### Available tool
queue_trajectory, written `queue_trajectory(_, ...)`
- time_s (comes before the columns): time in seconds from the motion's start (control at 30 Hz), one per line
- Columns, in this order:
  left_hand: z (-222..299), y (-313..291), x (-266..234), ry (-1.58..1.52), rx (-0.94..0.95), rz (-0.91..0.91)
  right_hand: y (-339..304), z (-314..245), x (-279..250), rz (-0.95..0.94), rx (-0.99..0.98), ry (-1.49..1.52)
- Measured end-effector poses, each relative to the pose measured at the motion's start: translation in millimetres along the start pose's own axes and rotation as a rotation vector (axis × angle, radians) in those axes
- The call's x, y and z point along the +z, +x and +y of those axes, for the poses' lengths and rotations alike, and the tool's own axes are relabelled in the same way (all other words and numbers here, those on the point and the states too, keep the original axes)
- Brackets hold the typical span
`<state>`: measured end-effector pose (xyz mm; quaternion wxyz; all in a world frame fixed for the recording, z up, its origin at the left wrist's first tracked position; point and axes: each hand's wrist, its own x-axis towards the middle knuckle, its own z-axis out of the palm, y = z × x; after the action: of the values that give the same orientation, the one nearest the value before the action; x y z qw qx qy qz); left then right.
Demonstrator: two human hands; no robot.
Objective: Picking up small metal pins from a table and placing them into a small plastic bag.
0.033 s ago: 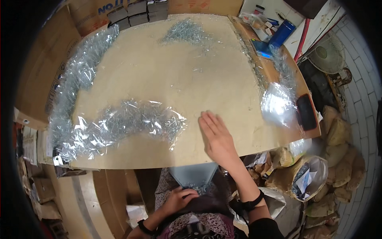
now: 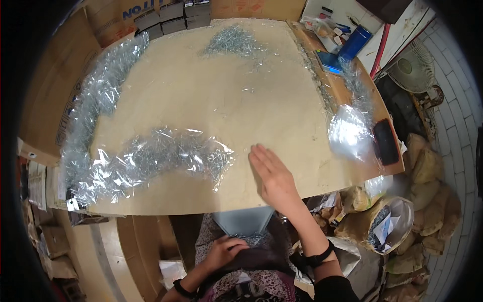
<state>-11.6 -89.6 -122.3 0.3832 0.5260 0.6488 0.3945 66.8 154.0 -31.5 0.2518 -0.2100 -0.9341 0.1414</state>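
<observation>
My right hand [image 2: 274,176] lies flat on the pale wooden board [image 2: 201,95] near its front edge, fingers stretched out, nothing in them. Below that edge, at my lap, my left hand [image 2: 225,250] curls at the near side of a grey tray [image 2: 243,220]. Thin silvery pins [image 2: 253,238] gather at the tray's near end. To the left of my right hand spreads a heap of small clear plastic packets [image 2: 161,151] that seem to contain similar pins. A loose pile of pins [image 2: 231,40] sits at the back of the board.
More shiny packets [image 2: 103,85] line the board's left side. Along the right stand a blue digital scale [image 2: 329,61], a blue cylinder [image 2: 355,43], a clear plastic bag [image 2: 349,132] and a black phone [image 2: 386,142]. An open sack [image 2: 400,221] and a fan [image 2: 412,71] are beyond.
My right hand has slid slightly toward me and to the left across the board. My left hand stays at the tray.
</observation>
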Motion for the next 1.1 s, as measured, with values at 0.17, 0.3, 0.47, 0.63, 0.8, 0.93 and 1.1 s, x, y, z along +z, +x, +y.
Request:
queue_trajectory(0.17,-5.7,3.0,-3.8,-0.090,-0.026,0.102,-8.4,25.7,-25.0,0.129,-0.024,0.059)
queue_trajectory(0.3,-4.8,9.6,-1.2,-0.139,-0.008,0.091,-2.1,71.3,-40.6,0.199,0.306,-0.185)
queue_trajectory(0.47,-0.2,7.9,-5.8,-0.150,-0.033,0.098,-2.1,35.1,-11.6,-0.060,-0.011,0.174)
queue_trajectory(0.63,6.5,7.9,-7.8,-0.182,-0.046,0.065,-43.0,-25.8,-13.5,-0.150,-0.104,0.240)
queue_trajectory(0.8,4.0,8.6,-7.9,-0.194,-0.030,0.044,-93.3,-43.5,-10.2,-0.114,-0.139,0.428)
queue_trajectory(0.93,3.5,8.3,-12.5,-0.175,-0.043,0.033,-139.7,-34.1,3.5,0.221,0.096,0.205)
queue_trajectory(1.1,0.3,10.0,-9.6,-0.094,-0.014,0.089,-157.8,-38.7,11.8,0.071,0.306,0.267)
